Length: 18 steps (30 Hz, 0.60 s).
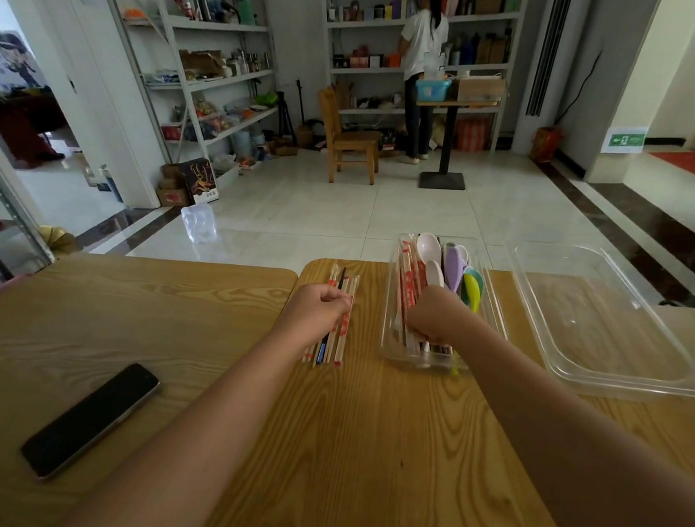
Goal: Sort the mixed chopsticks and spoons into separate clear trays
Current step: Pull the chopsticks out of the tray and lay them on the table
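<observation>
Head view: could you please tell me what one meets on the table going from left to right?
Phone → chopstick bundle gripped by the left hand → narrow clear tray of chopsticks and spoons, with the right hand inside it → empty clear tray.

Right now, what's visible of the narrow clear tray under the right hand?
The narrow clear tray is see-through plastic, oblong, round-cornered, flat on the wooden table near its far edge. Wrapped chopsticks lie along its left side, coloured spoons on its right. The right hand reaches in, fingers curled; what it grips is hidden.
</observation>
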Each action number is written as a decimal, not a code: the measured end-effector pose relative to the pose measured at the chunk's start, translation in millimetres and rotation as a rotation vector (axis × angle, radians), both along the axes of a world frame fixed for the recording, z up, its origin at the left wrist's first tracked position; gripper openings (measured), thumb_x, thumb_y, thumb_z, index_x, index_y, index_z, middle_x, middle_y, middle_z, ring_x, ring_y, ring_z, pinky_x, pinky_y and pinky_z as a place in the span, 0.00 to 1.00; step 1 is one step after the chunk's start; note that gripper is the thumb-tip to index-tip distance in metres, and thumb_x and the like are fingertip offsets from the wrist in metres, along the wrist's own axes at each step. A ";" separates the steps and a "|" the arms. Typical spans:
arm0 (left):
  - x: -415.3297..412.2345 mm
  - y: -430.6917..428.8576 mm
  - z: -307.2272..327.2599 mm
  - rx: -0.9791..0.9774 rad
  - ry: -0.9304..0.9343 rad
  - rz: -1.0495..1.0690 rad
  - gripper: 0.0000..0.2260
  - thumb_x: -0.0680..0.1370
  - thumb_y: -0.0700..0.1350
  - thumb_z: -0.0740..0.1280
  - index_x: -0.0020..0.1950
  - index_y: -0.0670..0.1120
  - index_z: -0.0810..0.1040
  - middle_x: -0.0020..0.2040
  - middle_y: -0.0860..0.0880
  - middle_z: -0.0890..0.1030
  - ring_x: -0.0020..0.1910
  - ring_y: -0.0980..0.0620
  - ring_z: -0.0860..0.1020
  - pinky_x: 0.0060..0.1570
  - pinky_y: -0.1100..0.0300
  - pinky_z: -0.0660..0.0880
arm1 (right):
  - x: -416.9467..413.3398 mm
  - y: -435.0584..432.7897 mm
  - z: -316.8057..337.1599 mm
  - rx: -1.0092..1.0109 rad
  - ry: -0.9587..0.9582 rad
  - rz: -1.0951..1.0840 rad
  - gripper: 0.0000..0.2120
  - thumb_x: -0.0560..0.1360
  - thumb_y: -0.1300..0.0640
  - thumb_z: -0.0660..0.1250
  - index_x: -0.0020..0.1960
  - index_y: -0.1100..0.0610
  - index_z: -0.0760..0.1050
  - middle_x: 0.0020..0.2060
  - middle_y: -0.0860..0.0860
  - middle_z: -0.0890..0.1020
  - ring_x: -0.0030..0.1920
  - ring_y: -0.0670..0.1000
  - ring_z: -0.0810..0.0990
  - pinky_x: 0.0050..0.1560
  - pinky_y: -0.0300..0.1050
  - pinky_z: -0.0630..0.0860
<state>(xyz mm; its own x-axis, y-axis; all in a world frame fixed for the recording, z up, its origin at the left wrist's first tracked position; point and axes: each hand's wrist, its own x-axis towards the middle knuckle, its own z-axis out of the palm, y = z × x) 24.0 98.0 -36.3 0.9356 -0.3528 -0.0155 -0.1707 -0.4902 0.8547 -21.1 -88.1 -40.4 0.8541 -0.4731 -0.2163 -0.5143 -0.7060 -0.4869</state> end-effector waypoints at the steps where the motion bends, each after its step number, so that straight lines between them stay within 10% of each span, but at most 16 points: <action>1: 0.6 0.3 -0.5 0.001 0.003 0.002 0.03 0.80 0.47 0.66 0.49 0.53 0.79 0.54 0.49 0.83 0.51 0.49 0.82 0.56 0.53 0.78 | -1.4 -2.9 1.2 0.038 -0.009 -0.030 0.07 0.78 0.61 0.64 0.42 0.60 0.70 0.36 0.54 0.76 0.35 0.50 0.77 0.35 0.40 0.75; 8: -3.1 -13.0 -0.7 -0.051 0.082 -0.031 0.04 0.80 0.43 0.66 0.52 0.48 0.80 0.51 0.49 0.83 0.49 0.52 0.82 0.52 0.56 0.80 | -2.7 -16.1 8.8 0.275 -0.125 -0.122 0.17 0.73 0.65 0.69 0.58 0.62 0.66 0.32 0.58 0.79 0.29 0.52 0.76 0.30 0.43 0.73; 18: -14.6 -33.0 0.9 -0.221 0.377 -0.155 0.06 0.78 0.44 0.70 0.51 0.42 0.81 0.42 0.49 0.86 0.40 0.53 0.83 0.43 0.59 0.79 | -14.9 -2.5 35.9 0.480 -0.161 0.026 0.08 0.78 0.54 0.68 0.47 0.59 0.76 0.29 0.51 0.72 0.24 0.46 0.68 0.24 0.36 0.66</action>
